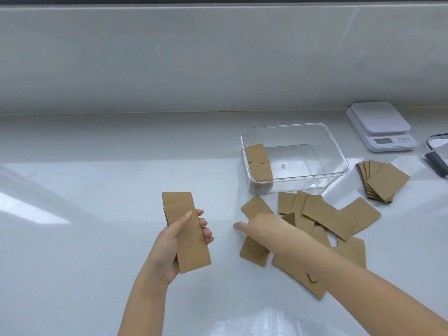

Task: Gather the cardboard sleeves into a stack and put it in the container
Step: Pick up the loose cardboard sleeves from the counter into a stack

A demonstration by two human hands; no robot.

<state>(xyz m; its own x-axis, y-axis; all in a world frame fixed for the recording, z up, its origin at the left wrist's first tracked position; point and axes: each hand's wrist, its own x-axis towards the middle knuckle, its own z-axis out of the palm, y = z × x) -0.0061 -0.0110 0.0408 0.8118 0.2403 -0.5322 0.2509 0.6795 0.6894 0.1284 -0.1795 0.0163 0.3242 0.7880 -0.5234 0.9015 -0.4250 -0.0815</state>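
My left hand [174, 241] grips a small stack of brown cardboard sleeves [186, 234], held upright above the counter. My right hand [261, 226] reaches over a loose pile of flat sleeves [320, 214] and pinches one sleeve [254, 252] at the pile's left edge, lifting its near end. A clear plastic container [337, 156] stands behind the pile. A bundle of sleeves [258, 163] leans against its left wall inside. A fanned stack of sleeves [383, 183] lies to the container's right.
A white kitchen scale [380, 127] sits at the back right. A clear lid with dark clips [438, 154] pokes in at the right edge. The pale counter [97, 190] meets a tiled wall behind.
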